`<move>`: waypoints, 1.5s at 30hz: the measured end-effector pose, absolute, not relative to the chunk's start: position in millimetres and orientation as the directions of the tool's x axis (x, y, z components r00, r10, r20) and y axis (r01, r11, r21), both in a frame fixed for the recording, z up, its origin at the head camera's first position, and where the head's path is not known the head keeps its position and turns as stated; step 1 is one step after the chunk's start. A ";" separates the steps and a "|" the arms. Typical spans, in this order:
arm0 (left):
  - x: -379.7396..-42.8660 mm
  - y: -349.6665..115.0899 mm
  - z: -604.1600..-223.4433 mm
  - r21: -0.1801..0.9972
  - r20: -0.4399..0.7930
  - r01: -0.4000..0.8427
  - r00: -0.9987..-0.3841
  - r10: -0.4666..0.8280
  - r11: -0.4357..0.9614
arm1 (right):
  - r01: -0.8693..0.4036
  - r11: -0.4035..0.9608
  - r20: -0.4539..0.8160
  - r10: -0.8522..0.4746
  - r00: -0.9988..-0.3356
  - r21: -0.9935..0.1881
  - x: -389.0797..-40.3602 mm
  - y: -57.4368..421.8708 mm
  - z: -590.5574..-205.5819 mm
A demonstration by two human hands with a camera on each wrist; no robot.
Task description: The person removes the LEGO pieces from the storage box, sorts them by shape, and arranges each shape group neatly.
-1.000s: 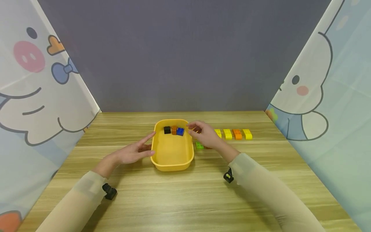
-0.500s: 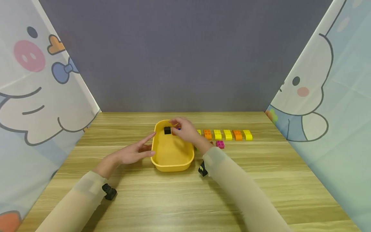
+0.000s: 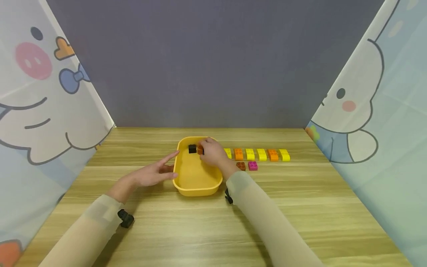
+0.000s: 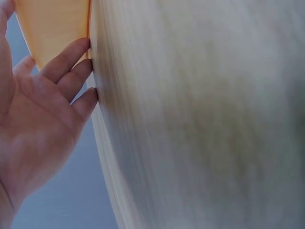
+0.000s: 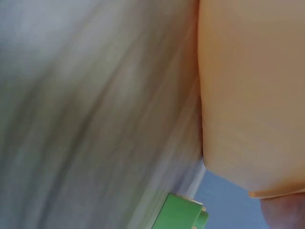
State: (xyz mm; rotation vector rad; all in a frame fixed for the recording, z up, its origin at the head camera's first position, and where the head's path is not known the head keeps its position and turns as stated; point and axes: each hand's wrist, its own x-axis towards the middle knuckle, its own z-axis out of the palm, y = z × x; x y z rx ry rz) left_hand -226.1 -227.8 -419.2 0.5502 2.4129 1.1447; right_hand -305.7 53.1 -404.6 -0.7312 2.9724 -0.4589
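Note:
A yellow plastic tray [image 3: 197,193] stands on the wooden table in the head view. My left hand [image 3: 149,176] rests against its left side with fingers spread and straight; the left wrist view shows the fingertips [image 4: 82,44] at the tray wall. Inside the tray, my right hand [image 3: 213,152] has its fingers curled around a blue building brick [image 3: 203,151], which is mostly hidden. Just left of those fingers sits an orange brick [image 3: 199,150], and beyond it a black brick [image 3: 192,148]. In the right wrist view the tray's outer wall [image 5: 252,95] hides most of the hand.
Right of the tray runs a row of yellow and orange bricks [image 3: 261,154]. In front of the row lie a brown brick [image 3: 241,166] and a magenta brick [image 3: 252,165]. A green brick [image 5: 178,212] shows in the right wrist view. A grey panel [image 3: 213,66] stands behind the table.
My right hand has moved left over the tray's rim and down into it, its fingers closing at the blue brick. The left hand stays at the tray's side.

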 end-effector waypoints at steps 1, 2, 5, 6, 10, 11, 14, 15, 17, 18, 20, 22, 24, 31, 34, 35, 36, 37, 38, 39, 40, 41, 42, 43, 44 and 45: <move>-226.0 -227.8 -419.5 0.791 -0.198 0.169 -0.839 0.508 0.588 | -0.454 0.854 0.008 -0.467 -0.884 -0.253 -305.4 52.4 -405.2; -225.9 -228.0 -419.8 0.786 -0.198 0.173 -0.839 0.506 0.594 | -0.463 0.860 -0.005 -0.475 -0.880 -0.214 -305.2 51.8 -405.8; -225.9 -228.3 -420.2 0.782 -0.201 0.173 -0.840 0.504 0.599 | -0.486 0.858 -0.030 -0.497 -0.867 -0.164 -303.4 51.5 -406.2; -226.0 -228.3 -420.1 0.782 -0.203 0.171 -0.840 0.504 0.599 | -0.490 0.856 -0.032 -0.502 -0.864 -0.166 -303.0 51.8 -406.0; -226.4 -227.5 -419.1 0.786 -0.199 0.173 -0.838 0.508 0.593 | -0.519 0.823 -0.013 -0.536 -0.844 -0.231 -301.4 54.8 -404.0; -226.5 -227.3 -419.3 0.786 -0.202 0.168 -0.840 0.504 0.594 | -0.530 0.810 -0.011 -0.550 -0.835 -0.251 -301.2 55.6 -403.3; -226.8 -227.4 -419.4 0.788 -0.201 0.169 -0.838 0.507 0.592 | -0.564 0.771 -0.020 -0.595 -0.803 -0.295 -301.4 57.8 -402.2; -226.8 -227.4 -419.5 0.788 -0.201 0.168 -0.839 0.505 0.593 | -0.575 0.761 -0.026 -0.609 -0.793 -0.300 -301.8 58.3 -402.1; -226.9 -228.0 -419.8 0.785 -0.203 0.167 -0.841 0.502 0.596 | -0.595 0.749 -0.041 -0.631 -0.774 -0.292 -303.1 59.0 -402.7; -226.8 -228.2 -419.7 0.787 -0.201 0.170 -0.838 0.507 0.593 | -0.604 0.745 -0.048 -0.640 -0.767 -0.284 -303.9 59.1 -403.0; -227.1 -228.1 -419.8 0.789 -0.202 0.168 -0.837 0.509 0.590 | -0.616 0.741 -0.060 -0.651 -0.757 -0.267 -305.0 59.1 -403.4; -227.3 -228.0 -419.9 0.792 -0.204 0.167 -0.835 0.511 0.588 | -0.622 0.739 -0.068 -0.656 -0.752 -0.259 -305.7 59.2 -403.7; -227.6 -228.0 -420.1 0.793 -0.203 0.167 -0.834 0.513 0.586 | -0.625 0.732 -0.069 -0.662 -0.746 -0.271 -305.8 59.6 -403.4; -228.2 -228.5 -420.2 0.788 -0.200 0.170 -0.839 0.507 0.592 | -0.644 0.704 -0.059 -0.687 -0.724 -0.298 -305.0 61.5 -401.6; -228.6 -228.7 -420.8 0.791 -0.199 0.169 -0.837 0.509 0.589 | -0.648 0.714 -0.079 -0.686 -0.723 -0.265 -304.1 60.4 -401.5; -228.7 -228.8 -421.0 0.792 -0.199 0.170 -0.836 0.511 0.587 | -0.649 0.718 -0.088 -0.685 -0.723 -0.253 -303.9 60.0 -401.5; -228.8 -228.9 -421.1 0.792 -0.198 0.170 -0.837 0.511 0.586 | -0.650 0.720 -0.096 -0.685 -0.722 -0.241 -303.6 59.6 -401.5; -228.8 -228.9 -421.2 0.793 -0.198 0.170 -0.836 0.512 0.585 | -0.649 0.725 -0.104 -0.682 -0.724 -0.232 -303.4 59.2 -401.4; -228.9 -228.9 -421.3 0.795 -0.198 0.169 -0.835 0.513 0.583 | -0.646 0.729 -0.112 -0.679 -0.726 -0.227 -303.3 58.9 -401.5; -228.9 -228.9 -421.4 0.795 -0.198 0.170 -0.835 0.514 0.583 | -0.645 0.731 -0.117 -0.677 -0.727 -0.224 -303.2 58.7 -401.4; -228.9 -228.9 -421.4 0.796 -0.199 0.169 -0.834 0.515 0.581 | -0.642 0.734 -0.122 -0.674 -0.729 -0.223 -303.2 58.5 -401.4; -228.9 -228.8 -421.4 0.797 -0.200 0.168 -0.832 0.517 0.580 | -0.639 0.736 -0.125 -0.672 -0.730 -0.224 -303.1 58.4 -401.4; -228.9 -228.7 -421.4 0.797 -0.201 0.167 -0.832 0.516 0.580 | -0.637 0.737 -0.126 -0.671 -0.731 -0.226 -302.9 58.4 -401.4; -228.9 -228.6 -421.5 0.798 -0.202 0.167 -0.831 0.518 0.579 | -0.635 0.738 -0.127 -0.669 -0.733 -0.228 -302.9 58.4 -401.4; -228.9 -228.6 -421.5 0.796 -0.202 0.168 -0.831 0.518 0.581 | -0.633 0.739 -0.126 -0.668 -0.733 -0.232 -302.7 58.4 -401.5; -228.9 -228.6 -421.6 0.796 -0.202 0.170 -0.831 0.519 0.582 | -0.632 0.738 -0.124 -0.668 -0.734 -0.236 -302.5 58.6 -401.5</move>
